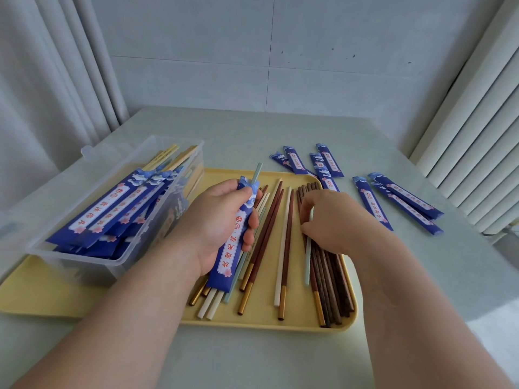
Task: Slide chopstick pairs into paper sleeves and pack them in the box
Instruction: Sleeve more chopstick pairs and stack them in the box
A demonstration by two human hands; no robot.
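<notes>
My left hand [222, 220] grips a blue paper sleeve [230, 252] over the yellow tray [252, 321]; a pale green chopstick [257, 172] sticks out of the sleeve's far end. My right hand [334, 220] pinches a second pale green chopstick [308, 262] that lies among dark brown chopsticks [331, 290] at the tray's right side. Loose red-brown, cream and gold-tipped chopsticks [283, 248] lie across the tray's middle. The clear plastic box [92, 262] at the left holds several sleeved pairs [112, 209].
Several empty blue sleeves [404, 203] lie on the grey table beyond and to the right of the tray, with more [323, 164] behind it. A second yellow tray [42, 299] sits under the box. Curtains hang left; a radiator stands right.
</notes>
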